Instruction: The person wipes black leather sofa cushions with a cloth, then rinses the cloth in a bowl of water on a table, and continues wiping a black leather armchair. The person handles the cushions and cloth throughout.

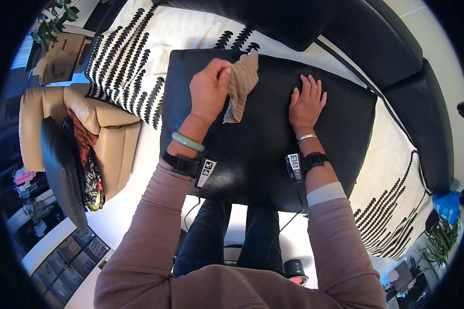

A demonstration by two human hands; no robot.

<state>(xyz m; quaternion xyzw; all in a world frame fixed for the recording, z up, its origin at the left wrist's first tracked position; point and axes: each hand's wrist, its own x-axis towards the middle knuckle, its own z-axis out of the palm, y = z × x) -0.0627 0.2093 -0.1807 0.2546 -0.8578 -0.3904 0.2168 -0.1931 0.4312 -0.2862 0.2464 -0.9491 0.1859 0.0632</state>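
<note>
My left hand [212, 89] grips one edge of a tan striped cloth [244, 87], and the rest of the cloth hangs to the right of my fingers. Beneath both hands lies a large black leather cushion [263, 154] with a slight sheen. My right hand [308, 101] rests palm down on the right part of this cushion, fingers spread and holding nothing. A green bangle [188, 142] circles my left wrist, and a silver bracelet [307, 137] my right.
A white sofa cover with black patterns [139, 58] spreads behind and beside the cushion. Black backrest cushions [375, 42] line the far right. At left stands a beige leather armchair [116, 154] with a dark pillow [62, 170]. A black canister [294, 267] sits on the floor near my legs.
</note>
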